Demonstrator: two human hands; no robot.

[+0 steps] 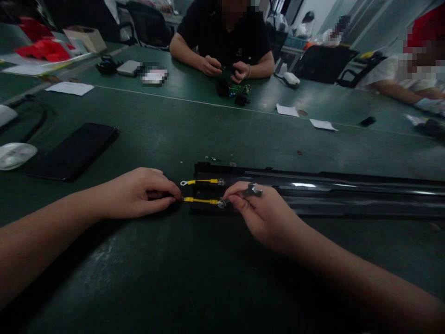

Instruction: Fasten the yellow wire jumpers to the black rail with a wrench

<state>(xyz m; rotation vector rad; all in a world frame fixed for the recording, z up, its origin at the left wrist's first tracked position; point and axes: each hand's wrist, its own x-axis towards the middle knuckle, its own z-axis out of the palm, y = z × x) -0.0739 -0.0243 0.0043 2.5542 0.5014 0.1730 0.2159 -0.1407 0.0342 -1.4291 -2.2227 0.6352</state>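
Observation:
My left hand is closed in a pinch on the left end of the near yellow wire, whose tip the fingers cover. The other end of that wire meets a small metal fastener on a long black panel. My right hand has thumb and forefinger closed at this fastener. Out of the same hand sticks the forked head of a small open-end wrench; its shaft is hidden. Just beyond lies a second yellow wire, its ring terminal bare and untouched.
A black smartphone and a white computer mouse lie at the left. Across the green table, a person in a dark shirt handles small parts beside a green circuit board. Paper slips lie farther back.

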